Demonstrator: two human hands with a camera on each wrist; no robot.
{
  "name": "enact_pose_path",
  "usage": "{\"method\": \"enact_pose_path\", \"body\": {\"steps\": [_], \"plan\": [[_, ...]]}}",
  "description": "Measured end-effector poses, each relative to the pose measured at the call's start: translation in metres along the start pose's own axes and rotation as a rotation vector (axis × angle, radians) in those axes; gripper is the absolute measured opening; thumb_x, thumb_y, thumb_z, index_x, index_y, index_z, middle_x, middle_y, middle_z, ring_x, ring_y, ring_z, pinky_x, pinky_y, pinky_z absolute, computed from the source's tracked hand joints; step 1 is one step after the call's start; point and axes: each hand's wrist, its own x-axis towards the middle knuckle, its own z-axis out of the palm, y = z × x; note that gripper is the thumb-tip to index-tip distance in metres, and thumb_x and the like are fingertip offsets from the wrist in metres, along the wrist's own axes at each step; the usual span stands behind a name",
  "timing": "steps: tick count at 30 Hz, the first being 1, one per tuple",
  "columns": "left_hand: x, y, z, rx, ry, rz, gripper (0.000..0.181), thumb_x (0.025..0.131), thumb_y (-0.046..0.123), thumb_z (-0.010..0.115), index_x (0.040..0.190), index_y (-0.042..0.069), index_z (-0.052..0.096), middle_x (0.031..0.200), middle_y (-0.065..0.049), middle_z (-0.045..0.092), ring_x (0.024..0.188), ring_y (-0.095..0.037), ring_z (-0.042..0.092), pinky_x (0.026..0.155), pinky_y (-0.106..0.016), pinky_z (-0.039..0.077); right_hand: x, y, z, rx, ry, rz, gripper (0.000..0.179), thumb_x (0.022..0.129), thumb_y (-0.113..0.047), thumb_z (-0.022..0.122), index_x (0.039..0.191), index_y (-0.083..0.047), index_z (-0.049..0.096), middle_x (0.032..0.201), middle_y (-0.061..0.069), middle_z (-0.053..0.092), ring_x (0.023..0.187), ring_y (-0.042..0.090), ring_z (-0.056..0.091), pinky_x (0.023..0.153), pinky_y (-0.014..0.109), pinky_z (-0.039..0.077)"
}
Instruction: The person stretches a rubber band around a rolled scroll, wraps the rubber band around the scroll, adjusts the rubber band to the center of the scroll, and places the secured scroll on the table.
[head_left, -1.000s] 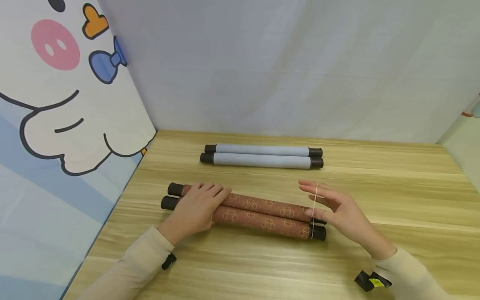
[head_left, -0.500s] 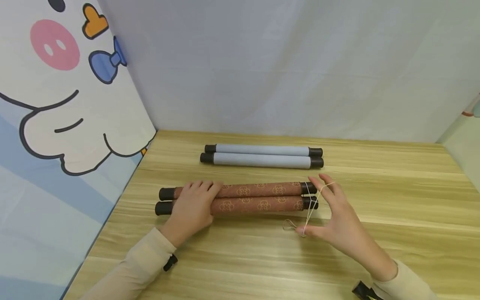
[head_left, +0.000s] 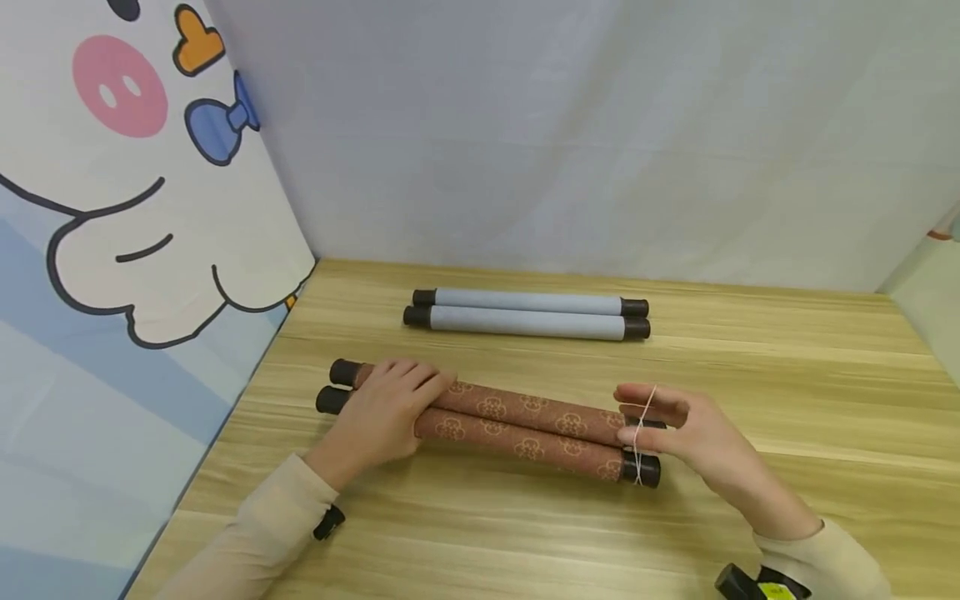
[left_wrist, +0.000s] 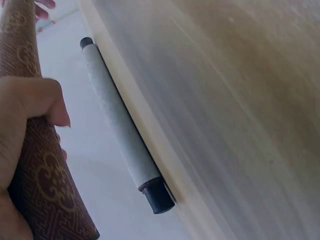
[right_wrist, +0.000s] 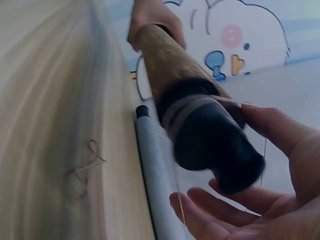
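A brown scroll with yellow floral patterns is rolled from both ends into two parallel rolls with black end knobs. My left hand grips it near its left end; in the left wrist view the thumb lies over a patterned roll. My right hand is by the right end, thumb and fingers spread apart. A thin pale string wraps round the black knobs and runs across the right fingers. The right wrist view shows the string in turns about the dark end, with the thumb close beside it.
A second scroll, pale blue with black knobs, lies at the back of the wooden table. A thin loop of string shows against the tabletop. Behind stand a white curtain and a cartoon-printed cloth on the left.
The scroll's right end has swung toward the person since half a second ago, returning to a slant. The right hand moved slightly down and its thumb and fingers drew closer together.
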Motion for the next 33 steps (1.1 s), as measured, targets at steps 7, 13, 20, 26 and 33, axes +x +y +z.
{"method": "enact_pose_path", "body": {"steps": [7, 13, 20, 26, 33], "plan": [[0.000, -0.001, -0.004, -0.002, 0.012, 0.022, 0.071, 0.058, 0.009, 0.082, 0.125, 0.016, 0.062, 0.110, -0.002, 0.066, 0.103, -0.025, 0.062, 0.091, -0.045, 0.050, 0.000, 0.000, -0.022, -0.056, 0.120, 0.021, 0.043, 0.093, -0.037, 0.067, 0.124, -0.009, 0.066, 0.115, -0.009, 0.073, 0.100, -0.002, 0.066, 0.090, 0.022, 0.050], [-0.001, -0.001, -0.001, 0.009, -0.040, -0.022, 0.071, 0.060, 0.013, 0.085, 0.127, 0.018, 0.060, 0.113, -0.002, 0.066, 0.104, -0.025, 0.062, 0.093, -0.046, 0.050, -0.003, 0.002, -0.033, -0.100, 0.356, -0.109, 0.033, 0.094, -0.033, 0.066, 0.114, -0.008, 0.069, 0.098, -0.021, 0.072, 0.093, -0.003, 0.066, 0.082, 0.011, 0.049], [0.000, 0.001, 0.000, -0.011, -0.072, -0.035, 0.072, 0.061, 0.013, 0.086, 0.127, 0.018, 0.058, 0.112, -0.001, 0.064, 0.104, -0.025, 0.061, 0.093, -0.046, 0.049, -0.002, 0.007, -0.026, -0.190, 0.386, -0.192, 0.023, 0.094, -0.025, 0.068, 0.108, -0.008, 0.072, 0.095, -0.030, 0.067, 0.088, -0.011, 0.066, 0.077, 0.010, 0.053], [0.001, 0.002, 0.001, 0.001, -0.090, -0.060, 0.071, 0.062, 0.017, 0.087, 0.127, 0.017, 0.058, 0.114, -0.002, 0.065, 0.106, -0.025, 0.061, 0.094, -0.045, 0.049, -0.001, 0.010, -0.022, -0.247, 0.362, -0.255, 0.016, 0.093, -0.020, 0.068, 0.106, -0.013, 0.074, 0.097, -0.027, 0.068, 0.088, -0.009, 0.066, 0.074, 0.013, 0.053], [0.001, 0.001, 0.004, 0.013, -0.100, -0.063, 0.072, 0.061, 0.018, 0.086, 0.128, 0.015, 0.057, 0.116, -0.003, 0.065, 0.107, -0.025, 0.061, 0.093, -0.045, 0.049, -0.003, 0.010, -0.018, -0.319, 0.406, -0.350, 0.013, 0.091, -0.010, 0.069, 0.103, -0.013, 0.075, 0.098, -0.017, 0.072, 0.090, -0.014, 0.062, 0.079, 0.009, 0.051]]}}
